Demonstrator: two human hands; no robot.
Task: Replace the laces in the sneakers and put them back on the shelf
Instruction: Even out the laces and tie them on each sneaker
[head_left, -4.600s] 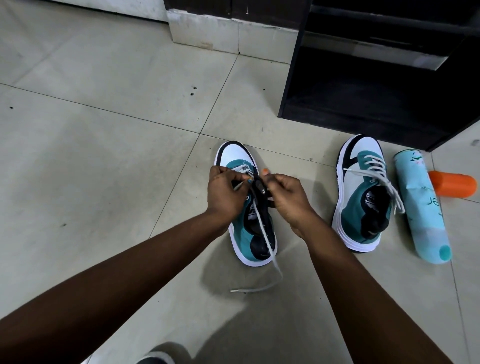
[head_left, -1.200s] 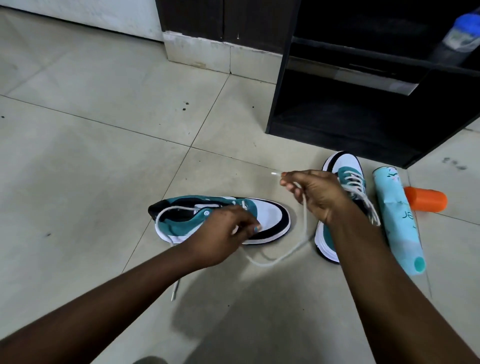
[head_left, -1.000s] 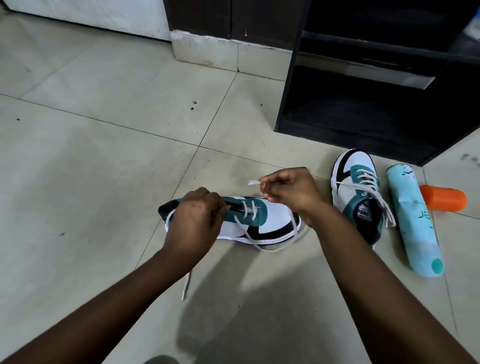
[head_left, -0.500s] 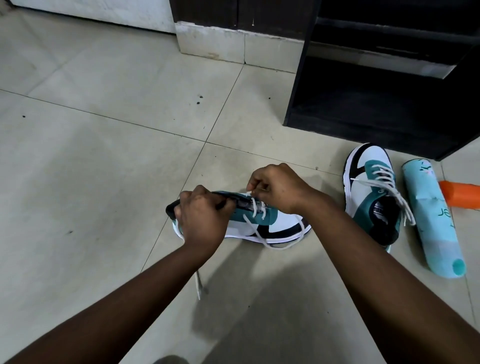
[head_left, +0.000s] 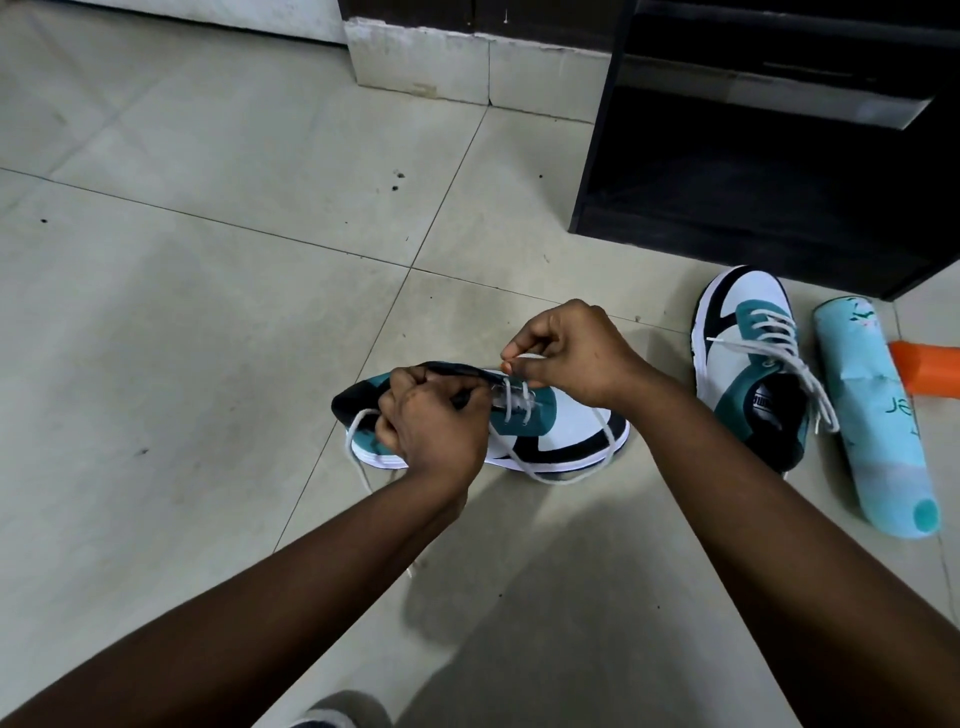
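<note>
- Head view: your left hand (head_left: 434, 431) grips the tongue and collar of the sneaker (head_left: 545, 441), which lies on its side on the floor (head_left: 208, 338), toe to your right.
- Your right hand (head_left: 566, 356) pinches the lace (head_left: 561, 475) tip just above the upper eyelets.
- Judged from this, you are threading the next eyelet: keep the tongue pulled clear, feed the tip straight, then draw the slack loop by the sole through evenly.
- Second sneaker (head_left: 753, 374) sits laced near the shelf (head_left: 753, 197); its bottom level looks free for both.
</note>
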